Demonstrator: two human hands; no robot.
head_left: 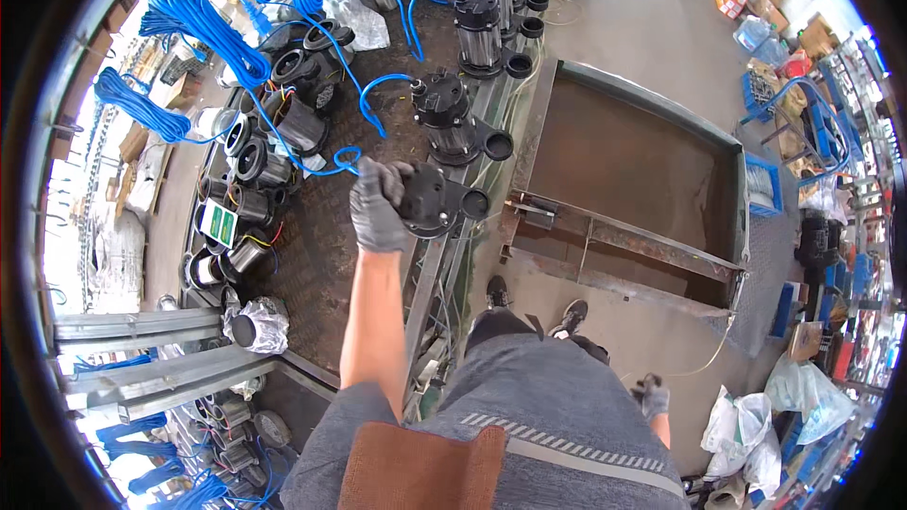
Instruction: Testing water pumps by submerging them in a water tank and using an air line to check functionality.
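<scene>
Looking down: I stand between a dark counter on my left and a big rusty metal tank on my right.
Tank (642, 170): the largest thing here, a shallow steel basin with a brown bottom and a crossbar along its near edge; I see nothing lying in it.
Counter (312, 255): a long dark surface running away from me, crowded with pump parts and cable.
Cables (227, 28): bright blue coils heaped over the far left of the counter, one loop trailing down to just beside my left hand.
Row of pumps (482, 28): black and silver pumps stand upright in a line along the counter's right edge, from the far end toward me, each with a round outlet facing the tank.
Loose parts (255, 170): black housings and rings lie in a cluster to the left of my hand, several with wires showing, not yet stood in the row.
Pump in hand (436, 200): the nearest one, black, at the near end of the row by the counter's edge, its outlet pointing right.
Left hand (378, 206): gloved in grey, fingers closed around the top of that pump.
Right hand (652, 400): gloved too, hanging low by my hip, well apart from the counter; it seems to hold nothing, but whether it is curled or slack I cannot tell.
Progress: judging by the line, several pumps are placed; the cluster of housings looks like what remains.
</scene>
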